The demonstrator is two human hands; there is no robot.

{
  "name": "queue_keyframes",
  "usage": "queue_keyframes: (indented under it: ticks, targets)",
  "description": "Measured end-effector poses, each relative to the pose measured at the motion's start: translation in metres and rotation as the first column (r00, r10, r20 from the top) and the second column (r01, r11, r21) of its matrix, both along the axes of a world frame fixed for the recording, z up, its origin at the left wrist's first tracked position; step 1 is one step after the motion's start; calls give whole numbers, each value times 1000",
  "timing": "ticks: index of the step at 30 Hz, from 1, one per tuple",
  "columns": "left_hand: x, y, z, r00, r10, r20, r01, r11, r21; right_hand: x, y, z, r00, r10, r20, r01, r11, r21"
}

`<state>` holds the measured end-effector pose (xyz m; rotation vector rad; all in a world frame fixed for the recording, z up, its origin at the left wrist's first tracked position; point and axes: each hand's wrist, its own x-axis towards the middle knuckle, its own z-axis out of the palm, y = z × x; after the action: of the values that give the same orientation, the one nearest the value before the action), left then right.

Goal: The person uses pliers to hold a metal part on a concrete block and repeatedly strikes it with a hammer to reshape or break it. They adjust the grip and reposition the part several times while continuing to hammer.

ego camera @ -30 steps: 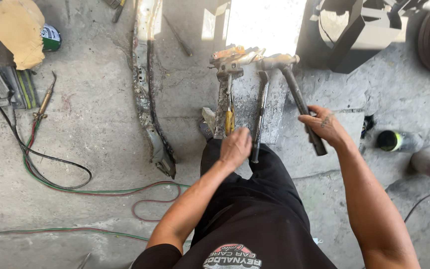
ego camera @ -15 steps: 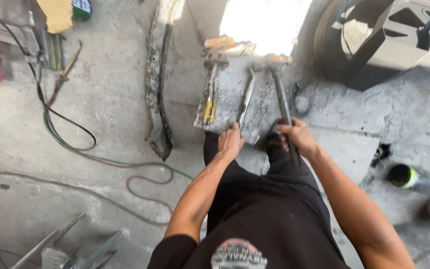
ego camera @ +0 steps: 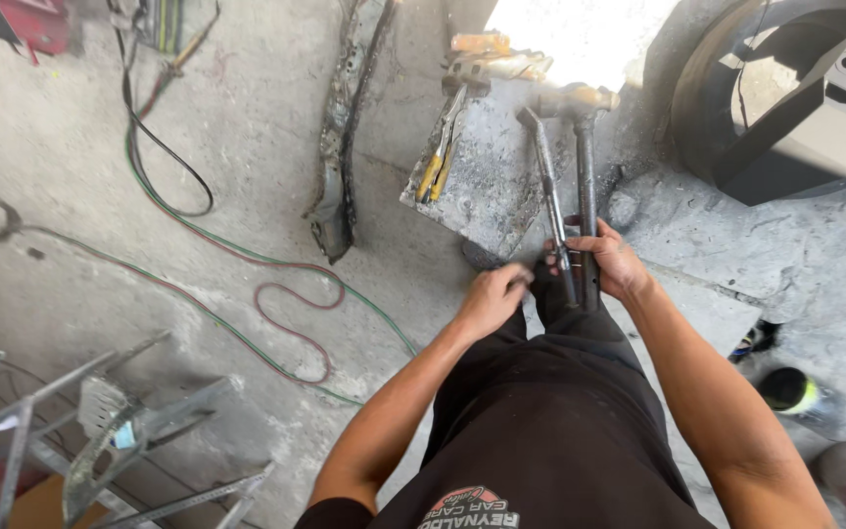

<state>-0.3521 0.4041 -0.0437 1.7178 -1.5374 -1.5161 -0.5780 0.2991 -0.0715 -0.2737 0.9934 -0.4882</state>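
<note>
The person's right hand (ego camera: 611, 266) has its grip wrapped around the lower ends of two long hammer handles (ego camera: 585, 211) that lie side by side on the concrete floor (ego camera: 80, 176), heads pointing away from the body up near the bright patch of sunlight. Left hand (ego camera: 490, 299) is just beside them, fingers curled loosely together, but it's a bit blurred, so can't really tell if it's clamped on anything or just resting by the knee. The hammers sit right next to a scuffed grey metal plate (ego camera: 487, 191), which has yellow-handled pliers (ego camera: 438, 162) lying on it. Left of that there's a long bent strip of rusty metal (ego camera: 340, 147). Green and red hoses (ego camera: 247, 284) snake across the floor. Some angle-iron frame bits (ego camera: 119, 431) sit lower left, and a dark tyre (ego camera: 707, 88) is top right.
</note>
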Motion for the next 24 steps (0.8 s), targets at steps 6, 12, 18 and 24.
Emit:
queue_keyframes:
  ticks: [6,12,18,24]
  targets:
    - [50,130,-32,944,-295,148,235,916,325,-24,-12,30,982,162,-98,-167,985,-51]
    - [6,145,-33,972,161,171,-201,948,247,-33,-30,38,962,206,-179,-216,976,-38]
    - [-25,170,72,941,311,-133,-161,758,632,-43,-29,19,956,239,-172,-250,967,-51]
    - [-78,126,160,965,262,-10,-225,849,479,-59,-33,3,950,277,-145,-283,959,-25]
